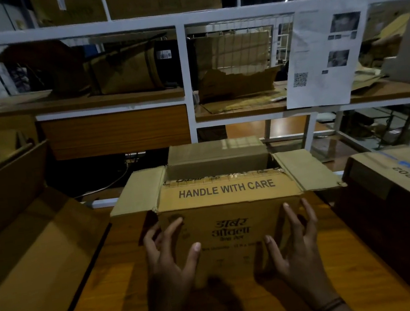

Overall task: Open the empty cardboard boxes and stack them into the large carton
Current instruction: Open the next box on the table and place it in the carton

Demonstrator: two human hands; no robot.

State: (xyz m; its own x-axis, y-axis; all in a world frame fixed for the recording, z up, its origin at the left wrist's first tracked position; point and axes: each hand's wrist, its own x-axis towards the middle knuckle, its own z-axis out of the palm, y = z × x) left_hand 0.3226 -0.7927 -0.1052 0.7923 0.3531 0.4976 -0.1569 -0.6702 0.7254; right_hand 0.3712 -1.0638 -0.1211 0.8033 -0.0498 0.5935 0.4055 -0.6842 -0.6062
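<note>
A brown cardboard box [230, 219] printed "HANDLE WITH CARE" stands on the wooden table [112, 296] right in front of me, its four top flaps spread open and its inside dark. My left hand [170, 260] and my right hand [297, 242] hover at the box's near face, fingers spread and relaxed. Whether the fingertips touch the cardboard I cannot tell. Neither hand grips anything. A large open carton [25, 255] lies at my left with its wide flap folded toward the table.
A closed taped carton [400, 198] with a label stands at the right edge of the table. White metal shelving [185, 80] rises behind, holding flattened cardboard and a printed sheet [323, 58]. Cables run under the shelf.
</note>
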